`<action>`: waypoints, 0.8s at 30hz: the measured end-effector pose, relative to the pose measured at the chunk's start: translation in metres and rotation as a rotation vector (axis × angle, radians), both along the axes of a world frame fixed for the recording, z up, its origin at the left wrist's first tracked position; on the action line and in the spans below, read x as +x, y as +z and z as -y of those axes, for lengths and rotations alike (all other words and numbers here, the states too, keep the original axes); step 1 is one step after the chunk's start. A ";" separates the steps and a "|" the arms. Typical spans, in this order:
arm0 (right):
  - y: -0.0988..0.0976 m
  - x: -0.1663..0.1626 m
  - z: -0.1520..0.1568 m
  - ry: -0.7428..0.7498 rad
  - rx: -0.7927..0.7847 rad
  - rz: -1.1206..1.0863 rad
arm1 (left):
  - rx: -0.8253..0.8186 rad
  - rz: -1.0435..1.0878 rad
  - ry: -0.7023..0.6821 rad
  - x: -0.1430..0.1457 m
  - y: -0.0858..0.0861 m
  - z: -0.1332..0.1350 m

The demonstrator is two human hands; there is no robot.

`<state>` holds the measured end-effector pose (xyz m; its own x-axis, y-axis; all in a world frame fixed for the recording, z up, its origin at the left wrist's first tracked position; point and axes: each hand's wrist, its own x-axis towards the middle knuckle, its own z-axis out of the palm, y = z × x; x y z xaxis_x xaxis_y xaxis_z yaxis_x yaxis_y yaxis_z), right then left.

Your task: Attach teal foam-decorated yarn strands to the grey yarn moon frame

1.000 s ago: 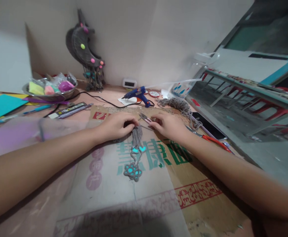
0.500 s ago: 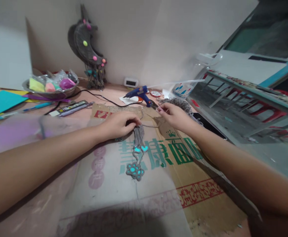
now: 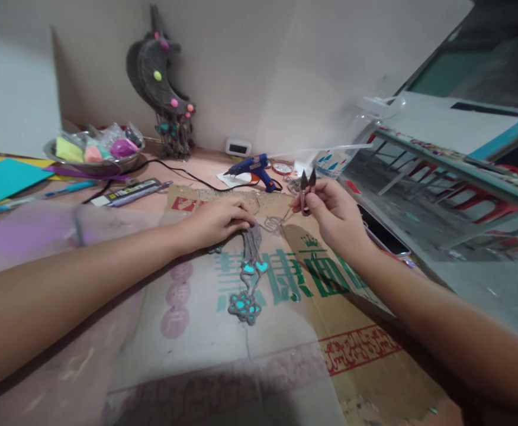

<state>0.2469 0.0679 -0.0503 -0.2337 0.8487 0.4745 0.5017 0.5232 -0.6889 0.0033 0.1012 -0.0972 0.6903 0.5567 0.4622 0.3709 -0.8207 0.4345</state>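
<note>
My left hand (image 3: 216, 225) is closed on the top of a grey yarn tassel (image 3: 252, 244), and its fingertips are partly hidden. Two turquoise hearts hang below the strands, with a grey and turquoise flower charm (image 3: 244, 306) lying flat under them. Thread snips (image 3: 304, 192) are gripped in my right hand (image 3: 336, 216), their two pointed blades spread apart and facing up. A loose grey strand (image 3: 273, 223) curls between the hands. All this is over a cardboard sheet (image 3: 360, 319) partly covered by a translucent sheet.
Behind the hands rests a blue glue gun (image 3: 259, 168) with a black cord. A metal bowl (image 3: 94, 167) of colourful packets stands at left, near a yarn-wrapped crescent moon (image 3: 152, 74). A phone (image 3: 385, 231) lies right, by the table edge; a plastic bucket (image 3: 336, 160) stands behind.
My right hand has lifted the snips from beside the glue gun and turned them blades up. The left hand stays on the tassel. The strand between the hands is now more curled.
</note>
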 end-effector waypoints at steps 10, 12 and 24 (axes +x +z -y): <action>0.025 0.026 -0.002 -0.256 0.257 0.327 | -0.150 -0.002 0.204 0.001 0.008 0.008; 0.020 0.024 0.001 -0.195 0.150 0.182 | -0.252 0.093 0.237 0.000 0.009 0.009; -0.025 0.001 0.018 0.069 0.133 0.534 | -0.096 0.065 0.148 0.000 0.008 0.009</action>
